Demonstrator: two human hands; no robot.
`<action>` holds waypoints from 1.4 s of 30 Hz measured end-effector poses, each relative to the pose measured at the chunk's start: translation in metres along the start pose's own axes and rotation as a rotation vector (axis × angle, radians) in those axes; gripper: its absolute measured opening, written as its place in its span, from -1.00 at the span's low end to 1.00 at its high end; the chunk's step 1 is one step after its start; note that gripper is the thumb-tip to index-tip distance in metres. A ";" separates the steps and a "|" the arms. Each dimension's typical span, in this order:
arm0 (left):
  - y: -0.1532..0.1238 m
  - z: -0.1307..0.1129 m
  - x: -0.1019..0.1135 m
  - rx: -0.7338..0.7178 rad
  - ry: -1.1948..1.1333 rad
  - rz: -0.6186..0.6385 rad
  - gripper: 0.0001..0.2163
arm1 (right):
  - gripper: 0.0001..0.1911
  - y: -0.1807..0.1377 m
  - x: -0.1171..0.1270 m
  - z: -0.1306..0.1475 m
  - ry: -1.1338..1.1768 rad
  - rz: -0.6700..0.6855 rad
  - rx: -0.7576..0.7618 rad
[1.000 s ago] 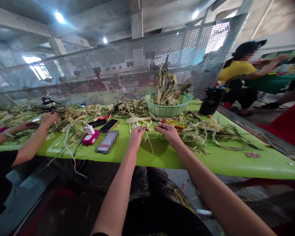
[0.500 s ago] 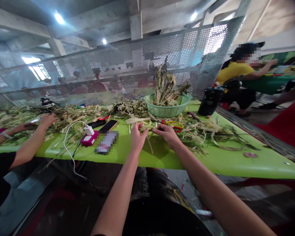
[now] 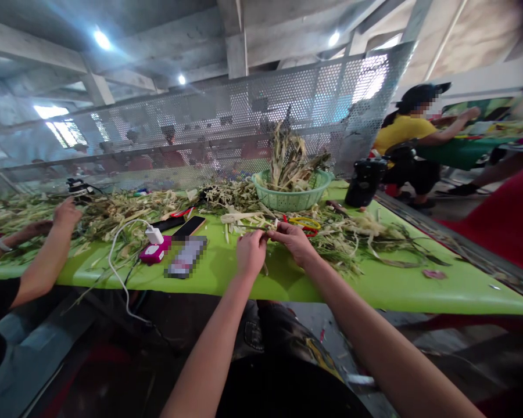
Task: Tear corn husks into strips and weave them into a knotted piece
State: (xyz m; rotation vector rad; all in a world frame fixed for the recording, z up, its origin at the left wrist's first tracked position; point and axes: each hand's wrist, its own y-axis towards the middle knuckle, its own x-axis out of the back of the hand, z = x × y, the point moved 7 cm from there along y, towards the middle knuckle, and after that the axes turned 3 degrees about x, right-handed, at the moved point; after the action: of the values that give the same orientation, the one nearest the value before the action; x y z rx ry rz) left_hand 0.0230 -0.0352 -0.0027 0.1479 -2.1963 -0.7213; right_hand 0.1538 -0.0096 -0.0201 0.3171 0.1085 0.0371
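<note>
My left hand and my right hand meet above the green table, fingers pinched on the same pale dried husk strip. The strip runs between the two hands and a loose end hangs down to the tabletop. Pale husk strips lie just beyond my fingers. Yellow-and-red handled scissors rest on the table right behind my right hand.
A teal basket full of dried husks stands behind. Husk litter spreads right and left. Phones, a pink charger with white cable lie left. A neighbour's hands work at far left. A perforated metal screen backs the table.
My hands have drawn closer together and my left hand has closed into a fist on the strip. The view has shifted slightly, and the neighbour's hand has risen a little.
</note>
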 end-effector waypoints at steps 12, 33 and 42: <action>-0.002 -0.006 -0.003 -0.037 0.078 0.091 -0.69 | -0.57 -0.002 0.006 0.006 -0.022 -0.100 0.065; -0.001 0.006 0.016 -0.010 -0.037 -0.103 -0.90 | -0.59 -0.005 -0.004 0.016 -0.216 0.007 0.101; -0.002 0.010 0.025 0.111 0.044 -0.203 -0.87 | -0.62 -0.004 -0.006 0.013 -0.229 0.014 0.086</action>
State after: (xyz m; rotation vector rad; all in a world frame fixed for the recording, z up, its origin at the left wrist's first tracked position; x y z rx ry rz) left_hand -0.0014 -0.0400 0.0076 0.4444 -2.2000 -0.6993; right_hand 0.1498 -0.0182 -0.0085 0.4063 -0.1199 0.0096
